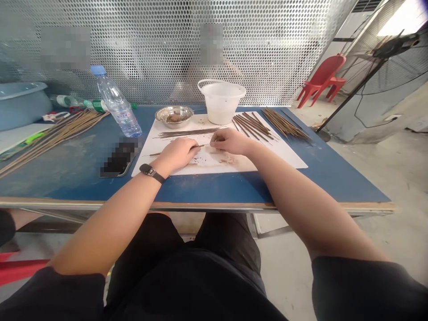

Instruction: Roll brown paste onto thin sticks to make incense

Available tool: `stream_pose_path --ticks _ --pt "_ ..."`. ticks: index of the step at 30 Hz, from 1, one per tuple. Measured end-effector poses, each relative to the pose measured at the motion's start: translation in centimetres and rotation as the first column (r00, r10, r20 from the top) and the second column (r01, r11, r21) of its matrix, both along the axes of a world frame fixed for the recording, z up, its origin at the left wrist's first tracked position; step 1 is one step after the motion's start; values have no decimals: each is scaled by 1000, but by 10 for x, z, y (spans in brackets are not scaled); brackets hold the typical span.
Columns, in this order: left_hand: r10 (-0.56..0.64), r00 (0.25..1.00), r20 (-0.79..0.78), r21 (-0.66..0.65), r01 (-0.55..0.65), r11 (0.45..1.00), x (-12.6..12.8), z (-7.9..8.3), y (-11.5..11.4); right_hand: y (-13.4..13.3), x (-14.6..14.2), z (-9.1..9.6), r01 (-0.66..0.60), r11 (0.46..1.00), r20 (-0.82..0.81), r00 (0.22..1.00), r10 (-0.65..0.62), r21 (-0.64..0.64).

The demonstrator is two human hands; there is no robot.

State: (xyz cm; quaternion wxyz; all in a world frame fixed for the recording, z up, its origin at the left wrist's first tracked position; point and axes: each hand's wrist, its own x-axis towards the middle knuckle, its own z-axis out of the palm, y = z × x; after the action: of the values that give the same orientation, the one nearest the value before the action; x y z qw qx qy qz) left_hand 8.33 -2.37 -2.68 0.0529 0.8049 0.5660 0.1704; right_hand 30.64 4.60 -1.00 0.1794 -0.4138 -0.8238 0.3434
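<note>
My left hand (179, 154) and my right hand (230, 141) lie close together on a white board (284, 154) on the blue table (76, 174). Between them runs a thin brown stick (154, 154), its left end poking out past my left hand. Both hands have curled fingers pressed on this stick. A few coated sticks (187, 132) lie in a row just beyond my hands. More dark sticks (252, 125) rest at the board's right, next to a white bucket (222, 101).
A steel bowl (174, 115) with brown paste stands beyond the board. A water bottle (117, 103) and a phone (120, 158) sit at left, with a long bundle of bare sticks (50, 136). Another stick pile (286, 125) lies right. A perforated metal screen (267, 44) backs the table.
</note>
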Motion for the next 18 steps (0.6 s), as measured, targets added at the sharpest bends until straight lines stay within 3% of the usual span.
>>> stream_pose_path --ticks 9,13,18 --pt "-3 1000 8 -11 3 1000 0 1 -3 11 8 6 163 985 -37 986 -161 54" --pt "-40 999 1 -7 40 999 3 2 -7 15 -25 18 82 994 -17 997 -81 66" --pt "-76 996 -48 -33 74 997 4 2 -10 49 -88 41 150 934 -34 989 -146 324"
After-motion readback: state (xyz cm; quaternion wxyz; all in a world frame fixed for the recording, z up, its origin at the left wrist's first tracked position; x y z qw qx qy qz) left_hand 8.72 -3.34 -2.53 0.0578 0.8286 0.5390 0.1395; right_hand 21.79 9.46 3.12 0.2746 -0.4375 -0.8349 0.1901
